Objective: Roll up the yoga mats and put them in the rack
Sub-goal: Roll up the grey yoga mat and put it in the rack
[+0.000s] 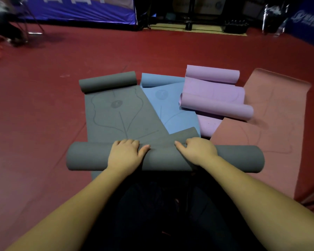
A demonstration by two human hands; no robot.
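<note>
A grey yoga mat (116,115) lies on the red floor, its near end wound into a thick roll (234,158) and its far end curled up. My left hand (127,153) and my right hand (198,151) both lie on top of that near roll, fingers curled over its far side, thumbs pointing inward. Beside the grey mat lie a blue mat (172,107), a purple mat (216,95) with both ends curled, and a flat pink mat (272,124) at the right.
Red floor (43,105) spreads to the left and beyond the mats. Blue banners (80,9) and dark metal frames (188,19) stand along the far side. A chair leg shows at far left. No rack can be made out.
</note>
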